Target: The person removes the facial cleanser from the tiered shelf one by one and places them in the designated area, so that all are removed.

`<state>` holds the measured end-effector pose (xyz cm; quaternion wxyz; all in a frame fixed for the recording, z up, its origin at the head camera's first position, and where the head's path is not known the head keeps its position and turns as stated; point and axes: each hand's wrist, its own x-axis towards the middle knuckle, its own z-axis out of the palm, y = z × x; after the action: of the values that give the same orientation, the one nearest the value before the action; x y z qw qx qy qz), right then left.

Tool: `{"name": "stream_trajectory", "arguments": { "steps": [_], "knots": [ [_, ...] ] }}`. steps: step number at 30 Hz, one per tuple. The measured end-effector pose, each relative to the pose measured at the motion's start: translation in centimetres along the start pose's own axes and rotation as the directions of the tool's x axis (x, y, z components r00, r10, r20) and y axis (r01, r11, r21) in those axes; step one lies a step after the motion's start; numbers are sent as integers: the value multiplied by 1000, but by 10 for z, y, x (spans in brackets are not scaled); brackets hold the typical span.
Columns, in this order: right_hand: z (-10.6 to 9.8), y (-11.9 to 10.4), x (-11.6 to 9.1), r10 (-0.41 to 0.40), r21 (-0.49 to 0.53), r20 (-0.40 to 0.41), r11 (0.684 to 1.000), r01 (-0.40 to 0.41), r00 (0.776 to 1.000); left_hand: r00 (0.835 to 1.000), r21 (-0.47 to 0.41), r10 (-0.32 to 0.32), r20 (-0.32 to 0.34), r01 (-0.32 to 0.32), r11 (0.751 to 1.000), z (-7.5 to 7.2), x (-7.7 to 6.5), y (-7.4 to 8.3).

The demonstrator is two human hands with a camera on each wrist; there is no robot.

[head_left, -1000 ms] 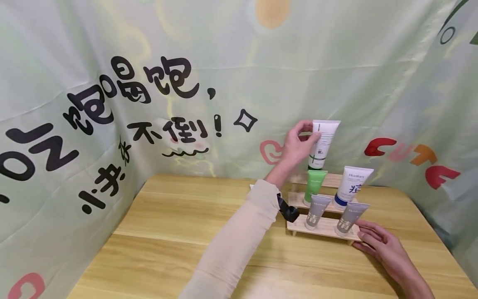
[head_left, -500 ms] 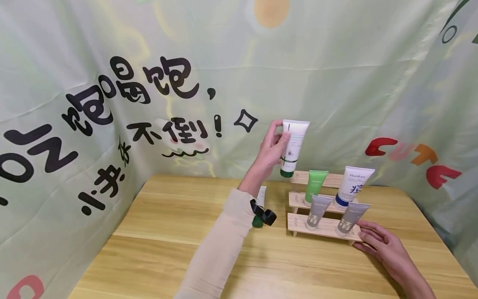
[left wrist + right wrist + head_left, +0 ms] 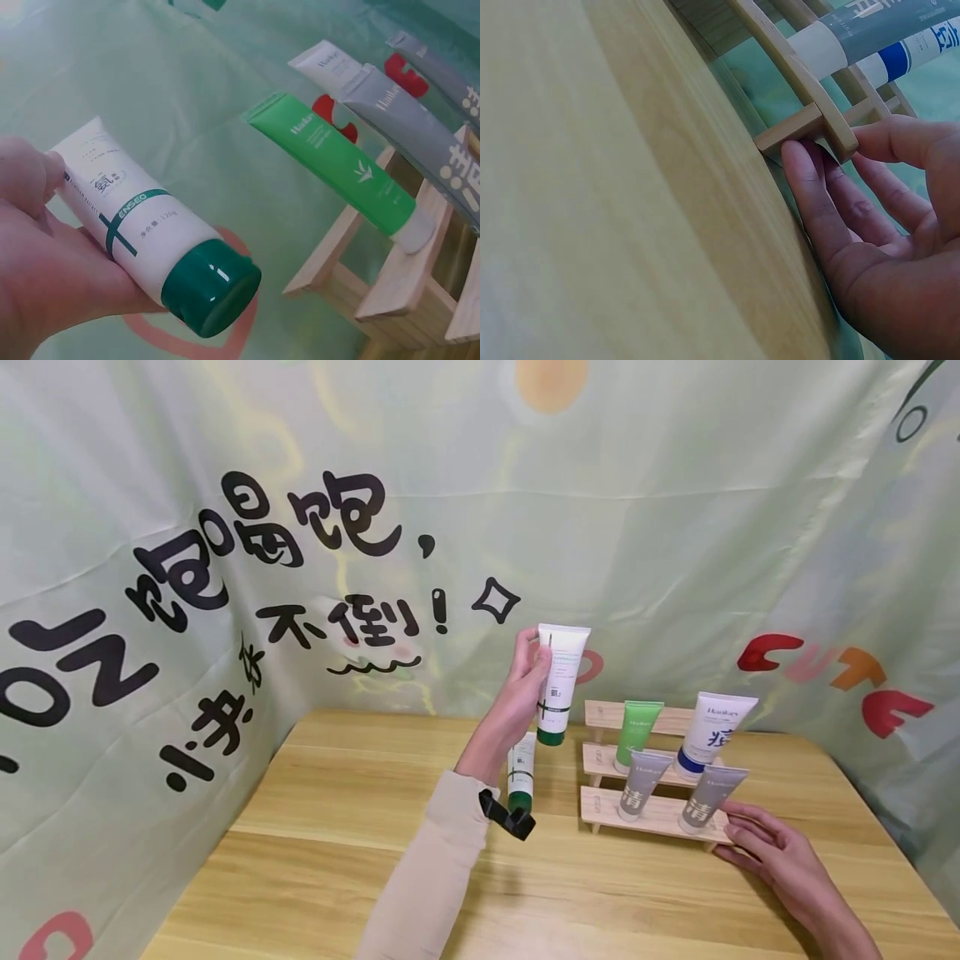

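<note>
A white squeeze tube with a dark green cap (image 3: 564,685) is gripped by my left hand (image 3: 517,685), thumb on its front and cap pointing down. In the left wrist view that cap (image 3: 214,289) hangs left of the stand. My right hand (image 3: 780,860) pinches the near right corner of a three-step wooden display stand (image 3: 600,806). The right wrist view has the thumb (image 3: 802,169) against the stand's leg and a finger at the shelf end. Two grey tubes (image 3: 643,785) stand on the front step; a green tube (image 3: 637,731) and a white-and-blue tube (image 3: 712,731) are on the middle one.
A second white tube with a green cap (image 3: 521,777) stands on the wooden table (image 3: 337,835), left of the stand and partly behind my left wrist. Printed fabric (image 3: 675,527) hangs around the table's back and sides.
My left hand has carried the white tube from above the stand's back step leftward and down. The other green-capped tube has come into sight. My right hand stays at the stand's corner.
</note>
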<state>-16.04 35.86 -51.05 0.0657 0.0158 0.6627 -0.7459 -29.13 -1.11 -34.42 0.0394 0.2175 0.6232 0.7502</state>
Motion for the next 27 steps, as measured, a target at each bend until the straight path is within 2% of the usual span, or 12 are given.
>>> {"name": "stream_trajectory", "arguments": {
  "steps": [3,9,12,16,19,23,27],
  "knots": [
    [0,-1,1,-9,11,8,1000,9,1000,999,12,-18,-49,19,1000,-3,-6,-4],
    [0,-1,0,-10,12,3,1000,10,1000,983,0,-133,-123,134,991,-6,-15,-9],
    [0,0,0,-3,11,0,1000,3,1000,973,-41,-189,-135,186,982,-5,-18,-11],
    [-1,0,-1,0,16,-1,1000,0,1000,964,-100,-236,-126,224,969,-5,-23,-12],
    [-1,0,-1,5,12,-3,1000,-4,1000,966,-99,-237,-102,228,969,-7,-28,-14],
    [-2,-1,-1,19,-9,-6,1000,-19,1000,974,-54,-216,-67,212,976,-10,-35,-20],
    [-2,-1,0,20,-20,-9,1000,-20,1000,982,-24,-179,-68,177,984,-14,-45,-26]
  ]
}}
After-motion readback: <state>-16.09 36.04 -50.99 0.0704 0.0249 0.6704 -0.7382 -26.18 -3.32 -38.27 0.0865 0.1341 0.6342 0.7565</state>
